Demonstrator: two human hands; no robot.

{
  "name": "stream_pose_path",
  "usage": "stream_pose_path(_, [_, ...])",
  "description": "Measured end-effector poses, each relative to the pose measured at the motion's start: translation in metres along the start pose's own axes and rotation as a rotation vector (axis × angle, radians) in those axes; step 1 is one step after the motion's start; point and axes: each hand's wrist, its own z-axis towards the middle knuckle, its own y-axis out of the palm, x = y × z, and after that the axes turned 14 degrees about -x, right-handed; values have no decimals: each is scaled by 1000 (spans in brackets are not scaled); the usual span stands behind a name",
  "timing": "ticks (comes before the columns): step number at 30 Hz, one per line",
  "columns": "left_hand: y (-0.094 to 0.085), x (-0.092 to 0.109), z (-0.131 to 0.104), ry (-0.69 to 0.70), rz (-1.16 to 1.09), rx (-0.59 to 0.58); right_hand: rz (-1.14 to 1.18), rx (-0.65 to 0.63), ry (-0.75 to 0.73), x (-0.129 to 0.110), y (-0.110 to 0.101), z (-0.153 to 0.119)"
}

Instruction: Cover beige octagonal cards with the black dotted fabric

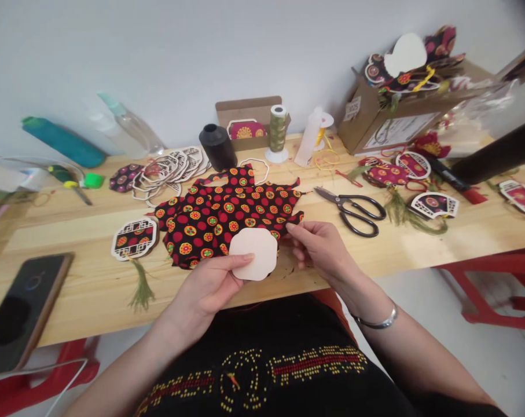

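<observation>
My left hand [219, 278] holds a cream rounded-square card [254, 252], thumb on its face and fingers beneath. Behind the card, black fabric with red, orange and green flower dots [214, 217] lies bunched on the table. My right hand [316, 246] is just right of the card, its thumb and forefinger pinched at the fabric's right edge. Black-handled scissors [361, 213] lie to the right of the fabric. At its left sits a fretwork-framed ornament [135, 237] with a green tassel [141, 289].
A phone [21, 307] lies at the left on the wooden table [88, 223]. Along the back are white frames [175, 168], a black thread cone [217, 146], a green spool [278, 130] and a clear bottle [308, 142]. A filled cardboard box [364, 119] and tasselled ornaments [388, 172] are at the right.
</observation>
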Motion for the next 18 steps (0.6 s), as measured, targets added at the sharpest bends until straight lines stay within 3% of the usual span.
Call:
stream_pose_path(7, [4,0,0,13,16,0,-9,-133,150,4,6,-5])
stream_pose_path(18, [19,2,-5,-27,13,16,-154,-258,137,8,9,-6])
